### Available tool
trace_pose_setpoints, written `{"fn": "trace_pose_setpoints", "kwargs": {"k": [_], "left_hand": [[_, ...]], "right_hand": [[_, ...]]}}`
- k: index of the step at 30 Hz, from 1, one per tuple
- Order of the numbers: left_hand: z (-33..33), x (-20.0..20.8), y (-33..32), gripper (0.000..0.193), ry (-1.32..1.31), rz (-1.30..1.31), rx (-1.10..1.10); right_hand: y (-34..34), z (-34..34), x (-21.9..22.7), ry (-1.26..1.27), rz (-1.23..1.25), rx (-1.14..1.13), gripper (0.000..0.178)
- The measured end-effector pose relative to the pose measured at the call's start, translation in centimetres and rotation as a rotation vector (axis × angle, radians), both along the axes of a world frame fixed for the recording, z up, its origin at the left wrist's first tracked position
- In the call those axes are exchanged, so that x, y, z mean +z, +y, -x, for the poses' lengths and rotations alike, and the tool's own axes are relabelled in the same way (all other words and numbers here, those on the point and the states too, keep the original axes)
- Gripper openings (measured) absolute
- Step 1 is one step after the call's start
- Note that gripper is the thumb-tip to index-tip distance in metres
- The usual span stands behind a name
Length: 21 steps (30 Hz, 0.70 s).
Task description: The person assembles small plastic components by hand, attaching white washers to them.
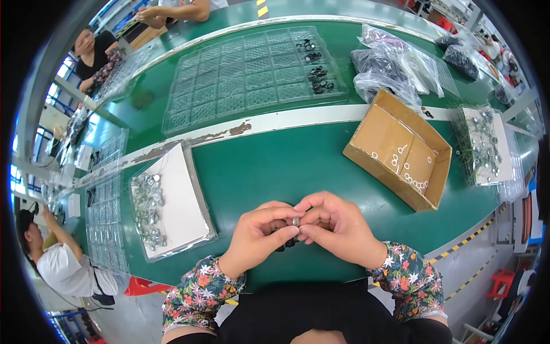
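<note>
Both hands meet over the near part of the green bench. My left hand [258, 232] is closed in a pinch, its thumb and index finger at a small silvery round part [295, 221]. From the other side my right hand [341, 232] pinches the same part, fingertips almost touching those of the left. Its exact kind is too small to tell, and the fingers hide some of it. Several small black pieces [290, 243] lie on the bench just beneath the hands, partly covered by them.
Left of my hands lies a white board [183, 198] with small round wired parts [148, 209]. On the right stands a cardboard box [366, 150] with white rings. Beyond are a clear compartment tray [229, 86], plastic bags [384, 69] and another loaded board [504, 155]. Other people sit at the left.
</note>
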<state>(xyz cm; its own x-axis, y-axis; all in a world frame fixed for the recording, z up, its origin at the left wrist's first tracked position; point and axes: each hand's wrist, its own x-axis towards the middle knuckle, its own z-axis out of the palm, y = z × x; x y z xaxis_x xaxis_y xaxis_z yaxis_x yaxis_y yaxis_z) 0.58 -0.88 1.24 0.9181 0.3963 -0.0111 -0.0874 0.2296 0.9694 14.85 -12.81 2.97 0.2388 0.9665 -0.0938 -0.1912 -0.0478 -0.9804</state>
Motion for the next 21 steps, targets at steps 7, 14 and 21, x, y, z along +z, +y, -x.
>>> {"fn": "trace_pose_setpoints", "kwargs": {"k": [7, 14, 21], "left_hand": [[0.2, -0.3, 0.2, 0.023, 0.001, 0.061, 0.011], [0.0, -0.2, 0.3, 0.022, 0.012, 0.079, -0.017], [0.1, 0.4, 0.3, 0.023, 0.078, 0.153, -0.023]], "right_hand": [[-0.1, 0.3, 0.4, -0.478, -0.187, -0.117, 0.025], [-0.1, 0.1, 0.5, -0.766, -0.314, -0.179, 0.024], [-0.2, -0.1, 0.5, -1.057, -0.421, -0.15, 0.035]]}}
